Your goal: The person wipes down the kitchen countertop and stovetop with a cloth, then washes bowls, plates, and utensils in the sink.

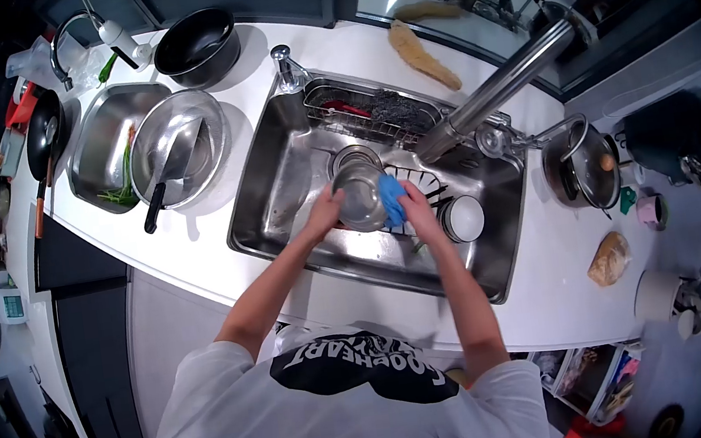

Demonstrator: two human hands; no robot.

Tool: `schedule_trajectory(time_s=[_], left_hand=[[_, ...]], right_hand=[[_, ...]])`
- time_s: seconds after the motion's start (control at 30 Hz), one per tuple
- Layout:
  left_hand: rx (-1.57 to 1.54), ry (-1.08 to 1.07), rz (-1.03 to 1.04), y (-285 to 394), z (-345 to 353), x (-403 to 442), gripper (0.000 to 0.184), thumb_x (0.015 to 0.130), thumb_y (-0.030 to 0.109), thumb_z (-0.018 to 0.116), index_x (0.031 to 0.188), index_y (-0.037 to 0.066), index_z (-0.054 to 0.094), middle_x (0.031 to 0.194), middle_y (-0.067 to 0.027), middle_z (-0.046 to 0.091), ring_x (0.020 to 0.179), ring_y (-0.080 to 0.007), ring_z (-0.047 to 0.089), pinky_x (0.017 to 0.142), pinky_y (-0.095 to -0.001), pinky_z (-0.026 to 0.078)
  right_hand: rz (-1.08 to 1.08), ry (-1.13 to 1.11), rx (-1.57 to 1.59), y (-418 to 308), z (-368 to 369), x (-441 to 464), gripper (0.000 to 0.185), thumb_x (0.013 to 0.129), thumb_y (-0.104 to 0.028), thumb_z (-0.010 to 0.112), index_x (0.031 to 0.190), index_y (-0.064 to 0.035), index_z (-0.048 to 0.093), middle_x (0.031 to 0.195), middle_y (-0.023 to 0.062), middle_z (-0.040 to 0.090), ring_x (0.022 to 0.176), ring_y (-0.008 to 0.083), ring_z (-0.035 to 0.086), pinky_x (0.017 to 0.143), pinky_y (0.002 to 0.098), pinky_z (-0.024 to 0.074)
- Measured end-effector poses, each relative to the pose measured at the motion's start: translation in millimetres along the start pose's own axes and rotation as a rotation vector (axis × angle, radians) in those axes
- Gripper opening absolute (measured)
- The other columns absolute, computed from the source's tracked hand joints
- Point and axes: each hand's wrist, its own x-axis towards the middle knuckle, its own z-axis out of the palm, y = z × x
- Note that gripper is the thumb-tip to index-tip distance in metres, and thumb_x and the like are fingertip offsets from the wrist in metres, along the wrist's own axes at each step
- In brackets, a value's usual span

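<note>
Over the large steel sink [272, 189] I hold a round metal bowl [359, 199]. My left hand [325, 211] grips its left rim. My right hand [416, 208] is closed on a blue cloth [392, 200], which presses against the bowl's right side. Behind the bowl another round metal dish [354, 156] rests in the sink. White ribbed dishware [417, 180] lies just right of the cloth, partly hidden by my right hand. White bowls [462, 218] sit at the sink's right side, near my right wrist.
A wide metal pipe [509, 81] slants over the sink's right part. A wire basket [364, 112] hangs at its back wall. Left, a knife [177, 161] lies across a colander [204, 114] by the small sink [91, 154]. A lidded pot [580, 164] stands right.
</note>
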Motion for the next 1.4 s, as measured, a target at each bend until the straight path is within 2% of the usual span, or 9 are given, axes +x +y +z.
schedule_trajectory(time_s=[0.17, 0.3, 0.47, 0.63, 0.77, 1.0, 1.07, 1.27, 1.4], left_hand=[[-0.009, 0.016, 0.104, -21.3, 51.5, -1.8, 0.043, 0.093, 0.034, 0.039, 0.130, 0.013, 0.035, 0.103, -0.0178, 0.055, 0.072, -0.0270, 0.064, 0.046, -0.0347, 0.056], [0.110, 0.079, 0.159, -30.8, 37.7, 9.8, 0.049, 0.092, 0.038, 0.040, 0.134, 0.013, 0.033, 0.099, -0.0171, 0.057, 0.070, -0.0274, 0.064, 0.039, -0.0335, 0.053], [0.328, 0.038, 0.325, -15.7, 19.0, 2.9, 0.037, 0.092, 0.027, 0.042, 0.124, 0.008, 0.047, 0.114, -0.0181, 0.057, 0.109, -0.0288, 0.053, 0.093, -0.0332, 0.036], [0.237, 0.034, 0.220, -5.4, 35.6, -9.4, 0.038, 0.093, 0.027, 0.041, 0.128, 0.011, 0.043, 0.102, -0.0174, 0.060, 0.081, -0.0275, 0.063, 0.062, -0.0359, 0.053], [0.115, -0.033, 0.112, -8.9, 44.4, -10.0, 0.039, 0.095, 0.032, 0.037, 0.126, 0.009, 0.040, 0.090, -0.0134, 0.058, 0.060, -0.0194, 0.062, 0.038, -0.0290, 0.053], [0.280, 0.002, 0.103, -0.6, 30.6, -8.2, 0.041, 0.094, 0.037, 0.038, 0.121, 0.008, 0.047, 0.097, -0.0097, 0.060, 0.085, -0.0213, 0.061, 0.069, -0.0328, 0.051], [0.357, 0.047, 0.154, -2.6, 24.2, -5.6, 0.038, 0.094, 0.033, 0.042, 0.115, 0.004, 0.054, 0.101, -0.0121, 0.061, 0.096, -0.0228, 0.058, 0.085, -0.0306, 0.041], [0.773, 0.259, 0.601, -39.7, 2.8, 25.8, 0.028, 0.084, 0.020, 0.054, 0.101, -0.001, 0.060, 0.074, -0.0151, 0.064, 0.069, -0.0253, 0.064, 0.050, -0.0341, 0.051], [0.388, 0.177, 0.105, -35.8, -0.2, 20.4, 0.018, 0.079, 0.009, 0.054, 0.087, -0.006, 0.060, 0.066, -0.0143, 0.061, 0.044, -0.0182, 0.058, 0.038, -0.0295, 0.045]], right_hand=[[-0.363, 0.634, -0.526, 16.5, 67.3, 23.5, 0.027, 0.080, -0.009, 0.051, 0.105, 0.0005, 0.048, 0.097, 0.0214, 0.056, 0.091, 0.0360, 0.054, 0.079, 0.0414, 0.0416], [-0.296, 0.119, -0.211, 3.9, 74.4, 1.0, 0.031, 0.079, -0.010, 0.054, 0.109, -0.0032, 0.049, 0.099, 0.0184, 0.057, 0.093, 0.0337, 0.055, 0.080, 0.0384, 0.0421], [-0.441, -0.167, -0.878, 15.1, 39.0, -15.5, 0.031, 0.074, -0.015, 0.059, 0.104, -0.0117, 0.060, 0.102, 0.0105, 0.061, 0.093, 0.0258, 0.059, 0.075, 0.0350, 0.0427], [-0.561, 0.298, -1.397, -6.4, 27.6, -5.8, 0.014, 0.071, -0.016, 0.057, 0.083, -0.0098, 0.060, 0.082, 0.0078, 0.054, 0.083, 0.0237, 0.057, 0.068, 0.0357, 0.0420], [-0.557, 0.510, -1.077, -8.2, 44.9, 3.3, 0.022, 0.070, -0.007, 0.056, 0.091, -0.0055, 0.051, 0.089, 0.0140, 0.050, 0.080, 0.0311, 0.055, 0.069, 0.0438, 0.0442], [-0.416, -0.043, -0.297, 7.2, 70.0, -3.7, 0.027, 0.072, -0.010, 0.051, 0.099, -0.0059, 0.053, 0.095, 0.0148, 0.055, 0.094, 0.0332, 0.055, 0.079, 0.0438, 0.0433], [-0.444, -0.177, -0.653, 1.5, 56.4, -19.9, 0.023, 0.073, -0.012, 0.053, 0.094, -0.0055, 0.054, 0.090, 0.0145, 0.054, 0.090, 0.0333, 0.055, 0.077, 0.0438, 0.0438], [-0.562, 0.146, -1.121, -27.8, 16.7, -47.5, 0.019, 0.072, -0.013, 0.054, 0.088, -0.0061, 0.061, 0.085, 0.0108, 0.055, 0.081, 0.0314, 0.056, 0.071, 0.0423, 0.0441], [-0.508, 0.564, -0.591, -34.9, 15.5, -50.0, 0.021, 0.073, -0.010, 0.053, 0.091, -0.0045, 0.061, 0.087, 0.0114, 0.055, 0.079, 0.0307, 0.055, 0.072, 0.0430, 0.0418]])
